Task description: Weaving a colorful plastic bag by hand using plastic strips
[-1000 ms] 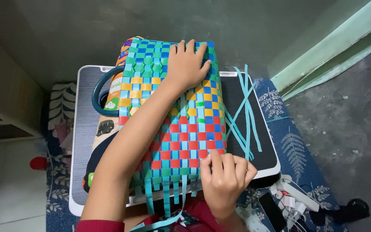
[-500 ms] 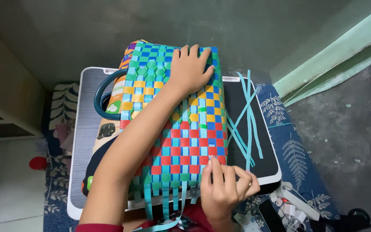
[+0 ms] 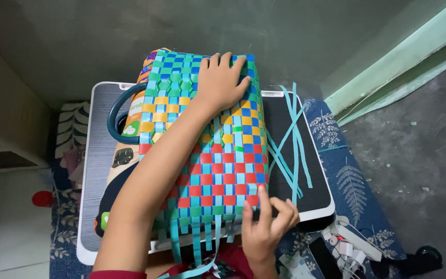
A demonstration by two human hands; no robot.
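A colourful woven basket [image 3: 218, 155] of blue, green, yellow and red strips lies on its side on a small white-rimmed table [image 3: 91, 155]. My left hand [image 3: 223, 77] presses flat on the basket's far end, the arm stretched across the weave. My right hand [image 3: 264, 227] is at the basket's near right corner, fingers curled and pinching at the teal strip ends [image 3: 197, 243] that hang loose from the near edge. A dark teal handle [image 3: 117, 111] sticks out on the left.
Loose teal strips [image 3: 290, 144] lie fanned on the table's dark top to the right of the basket. A power strip with plugs [image 3: 352, 243] and a phone [image 3: 326, 256] lie on the blue patterned mat [image 3: 357, 191] at lower right. Grey wall behind.
My right hand has loosened from a closed grip on the near edge to a finer pinch with fingers spread. My left hand stayed pressed on the far end.
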